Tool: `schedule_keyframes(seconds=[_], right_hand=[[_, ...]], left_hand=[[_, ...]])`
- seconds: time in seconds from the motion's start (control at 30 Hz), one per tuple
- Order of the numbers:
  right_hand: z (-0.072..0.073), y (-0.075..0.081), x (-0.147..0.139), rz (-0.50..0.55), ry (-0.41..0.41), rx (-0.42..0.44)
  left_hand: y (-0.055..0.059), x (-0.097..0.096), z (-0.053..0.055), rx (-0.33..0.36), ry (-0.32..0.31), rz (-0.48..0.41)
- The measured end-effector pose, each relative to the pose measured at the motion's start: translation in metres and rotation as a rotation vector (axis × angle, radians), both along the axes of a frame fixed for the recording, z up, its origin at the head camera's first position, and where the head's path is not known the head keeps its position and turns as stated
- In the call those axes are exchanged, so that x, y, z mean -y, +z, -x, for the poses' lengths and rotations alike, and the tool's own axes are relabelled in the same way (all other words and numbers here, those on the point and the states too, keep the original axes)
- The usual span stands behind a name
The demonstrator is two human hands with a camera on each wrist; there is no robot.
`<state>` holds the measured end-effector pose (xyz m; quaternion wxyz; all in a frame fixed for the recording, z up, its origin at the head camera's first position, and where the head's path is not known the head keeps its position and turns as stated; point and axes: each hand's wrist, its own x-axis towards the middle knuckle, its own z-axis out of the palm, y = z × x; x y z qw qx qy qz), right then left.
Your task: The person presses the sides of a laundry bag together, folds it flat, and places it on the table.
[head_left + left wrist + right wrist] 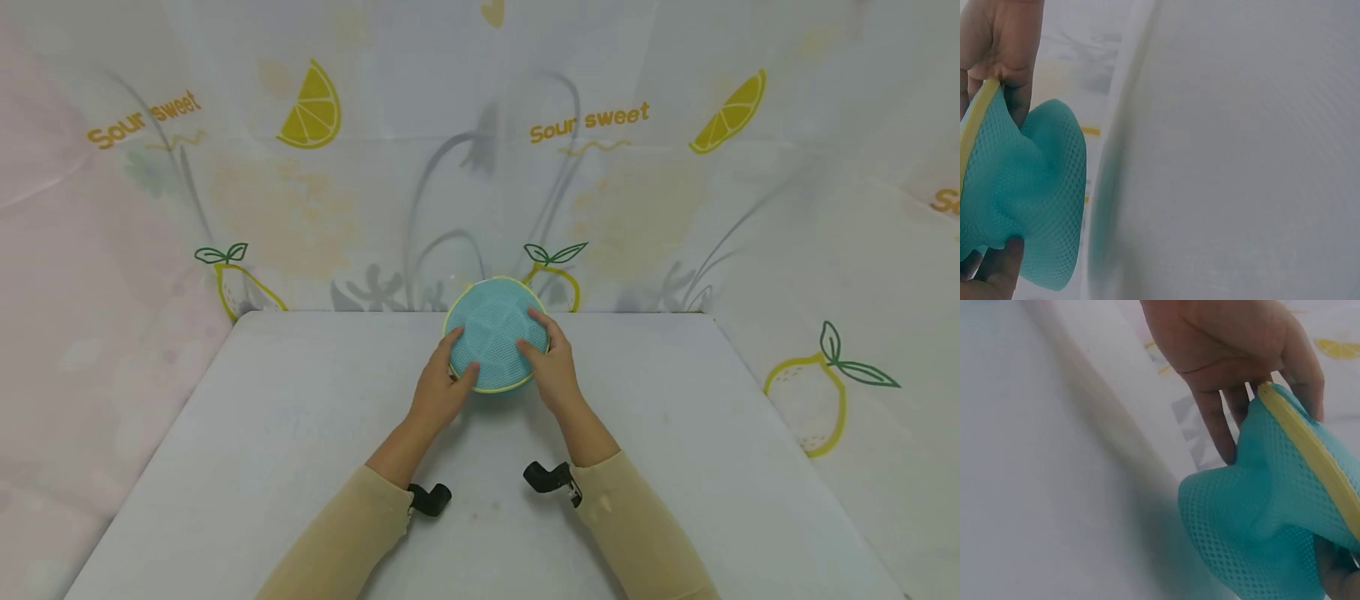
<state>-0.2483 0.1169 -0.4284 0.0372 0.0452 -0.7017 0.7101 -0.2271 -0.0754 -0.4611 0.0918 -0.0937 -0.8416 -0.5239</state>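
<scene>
A round teal mesh bag (495, 329) with yellow piping is held up near the far edge of the table, its flat face turned toward the head camera. My left hand (438, 390) grips its left side, thumb on the face and the other fingers round the edge. On the right side my right hand (556, 371) holds it the same way. Below the yellow strip, the left wrist view shows the bag's soft mesh body (1054, 194) bulging and creased. Parts of the fingers are hidden behind the mesh.
The bag is over a white table (300, 417), with a printed cloth (450, 83) of lemons and lettering standing behind it and along the sides. Black wrist camera mounts (547, 477) stick out from the sleeves.
</scene>
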Motion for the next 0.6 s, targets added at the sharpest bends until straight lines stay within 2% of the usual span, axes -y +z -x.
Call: schedule_keyframes(seconds=[0.17, 0.33, 0.43, 0.6], right_hand=[[-0.002, -0.004, 0.002, 0.021, 0.022, 0.024], [-0.002, -0.009, 0.004, 0.035, 0.028, 0.016], [-0.003, -0.011, 0.006, 0.046, 0.031, 0.022], [-0.005, -0.013, 0.01, 0.087, 0.04, 0.04]], left_hand=[[0.001, -0.003, 0.002, -0.025, 0.026, -0.129], [0.004, -0.006, 0.002, -0.054, 0.083, -0.212], [0.004, -0.006, 0.002, -0.067, 0.107, -0.245], [0.004, -0.006, 0.002, -0.095, 0.135, -0.244]])
